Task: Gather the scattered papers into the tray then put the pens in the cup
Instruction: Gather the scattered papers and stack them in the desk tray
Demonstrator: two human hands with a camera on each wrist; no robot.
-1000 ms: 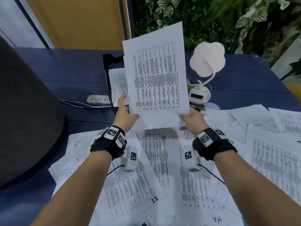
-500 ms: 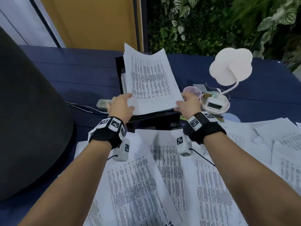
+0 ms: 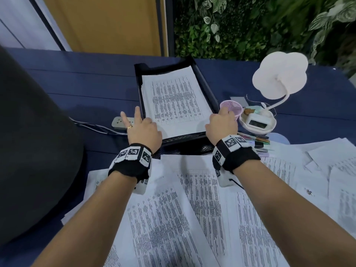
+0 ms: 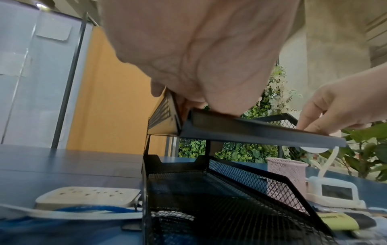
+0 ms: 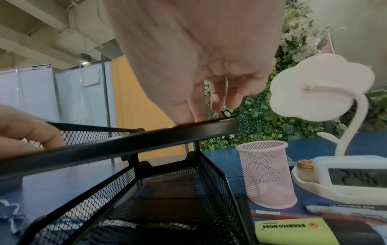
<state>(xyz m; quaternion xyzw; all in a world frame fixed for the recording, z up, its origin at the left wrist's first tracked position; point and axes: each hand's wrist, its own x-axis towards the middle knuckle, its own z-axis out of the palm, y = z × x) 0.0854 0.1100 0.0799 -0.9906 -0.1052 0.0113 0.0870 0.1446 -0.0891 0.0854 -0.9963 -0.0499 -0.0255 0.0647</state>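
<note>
A black mesh two-tier tray point(image 3: 140, 66) stands at the table's middle, and a stack of printed papers point(image 3: 173, 101) lies flat in its top tier point(image 4: 261, 131). My left hand point(image 3: 142, 130) sits at the tray's near left corner with two fingers straight along the outside wall. Over at the near right corner, my right hand point(image 3: 221, 124) has its fingertips down on the rim point(image 5: 188, 131). Neither hand holds anything. Right of the tray stands a pink mesh cup point(image 3: 231, 107), empty, with pens point(image 3: 254, 138) and a yellow highlighter point(image 5: 293, 230) lying in front of it. Many scattered papers point(image 3: 192, 209) cover the near table.
A white power strip point(image 3: 119, 123) with cables lies left of the tray. A white cloud-shaped lamp point(image 3: 279, 76) with a clock base point(image 3: 258, 123) stands right of the cup. A large dark rounded object point(image 3: 28, 151) fills the left side. The tray's lower tier point(image 4: 209, 190) is empty.
The sheet that both hands held upright has been lowered onto the stack in the top tier. Both hands have let go and now rest at the tray's near corners.
</note>
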